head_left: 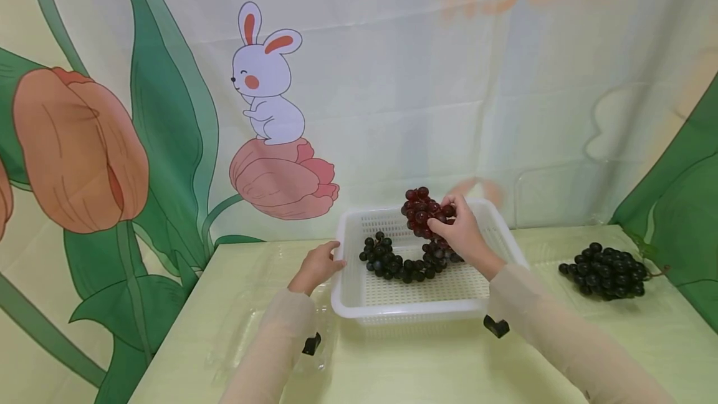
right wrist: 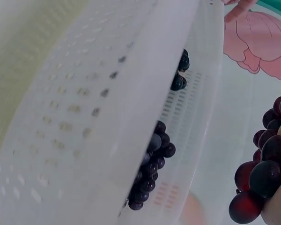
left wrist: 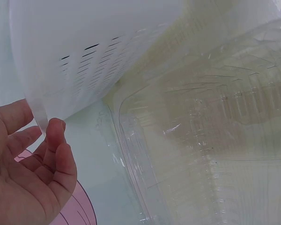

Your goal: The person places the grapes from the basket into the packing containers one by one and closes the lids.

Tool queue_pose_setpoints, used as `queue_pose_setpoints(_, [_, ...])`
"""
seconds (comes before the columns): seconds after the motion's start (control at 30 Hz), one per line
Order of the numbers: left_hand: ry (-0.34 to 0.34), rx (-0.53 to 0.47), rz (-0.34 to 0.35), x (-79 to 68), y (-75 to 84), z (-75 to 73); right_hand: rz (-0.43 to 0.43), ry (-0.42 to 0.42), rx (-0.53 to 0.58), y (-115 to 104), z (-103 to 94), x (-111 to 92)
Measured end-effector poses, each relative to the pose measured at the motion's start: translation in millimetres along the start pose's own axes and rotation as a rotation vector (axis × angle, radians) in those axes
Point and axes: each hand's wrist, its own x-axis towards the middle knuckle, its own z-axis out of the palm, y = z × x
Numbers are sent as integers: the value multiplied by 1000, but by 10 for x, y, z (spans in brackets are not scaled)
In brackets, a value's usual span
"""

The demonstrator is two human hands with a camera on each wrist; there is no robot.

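My right hand [head_left: 464,229] holds a bunch of dark red grapes [head_left: 421,212] over the back right part of a white plastic basket [head_left: 404,312]. In the right wrist view the red grapes [right wrist: 266,176] show at the right edge, with a fingertip among them. Inside the basket, dark green-black grapes [head_left: 387,264] lie in a curved row, with darker purple ones [right wrist: 150,173] near its right end. My left hand [head_left: 316,265] is at the basket's left side; in the left wrist view its thumb and fingers pinch the rim [left wrist: 40,110].
A bunch of black grapes [head_left: 608,272] lies in a clear plastic tray on the right of the table. Another clear plastic tray [left wrist: 178,140] sits on the left, beside the basket. A printed curtain [head_left: 392,80] hangs behind the table's back edge.
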Motion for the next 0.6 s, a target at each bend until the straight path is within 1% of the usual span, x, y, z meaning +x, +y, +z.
queue_pose_setpoints(0.17, [1,-4,-6,5,-19,1,-9,31,7,21,-128,23])
queue_pose_setpoints(0.4, [9,-16,-3,-3,-10,-2,3,59,5,29,-313,13])
queue_pose_setpoints(0.6, [2,-25,-11,-8,0,-1,7,94,-22,95,-474,-12])
